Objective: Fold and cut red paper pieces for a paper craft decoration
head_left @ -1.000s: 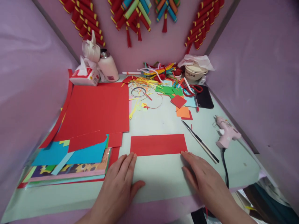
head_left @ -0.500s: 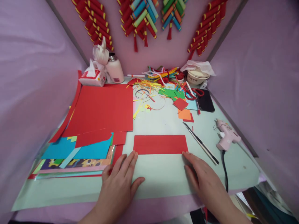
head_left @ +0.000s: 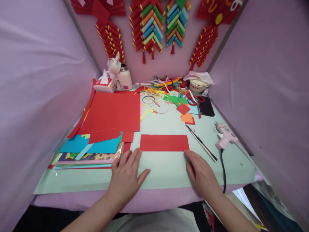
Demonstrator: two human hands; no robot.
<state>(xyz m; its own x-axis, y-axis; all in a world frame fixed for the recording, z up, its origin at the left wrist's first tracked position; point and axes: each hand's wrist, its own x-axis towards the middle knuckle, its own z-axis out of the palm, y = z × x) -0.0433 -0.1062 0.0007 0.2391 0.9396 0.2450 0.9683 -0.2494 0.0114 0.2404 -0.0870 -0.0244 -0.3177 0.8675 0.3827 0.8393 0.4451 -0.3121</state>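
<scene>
A red paper strip [head_left: 164, 143] lies flat on the pale green table top, its long side running left to right. My left hand [head_left: 126, 172] rests palm down with fingers stretched and thumb spread, fingertips at the strip's near left corner. At the near right corner, the index fingertip of my right hand [head_left: 200, 172] touches the paper, fingers extended and angled inward. Neither hand grips anything. A craft knife [head_left: 201, 143] with a dark and silver handle lies slantwise just right of the strip.
Large red sheets [head_left: 113, 111] and blue paper [head_left: 96, 145] are stacked at left. A pink glue gun [head_left: 225, 135] with a black cord lies at right. Farther back are red-handled scissors [head_left: 196, 100], a black phone-like slab [head_left: 207, 107], paper scraps [head_left: 183, 109], a tissue box [head_left: 105, 85] and a bottle [head_left: 125, 79].
The camera view has tilted up and back, showing more of the wall decorations and my forearms. Both hands stay at the strip's near corners, and the strip lies as before.
</scene>
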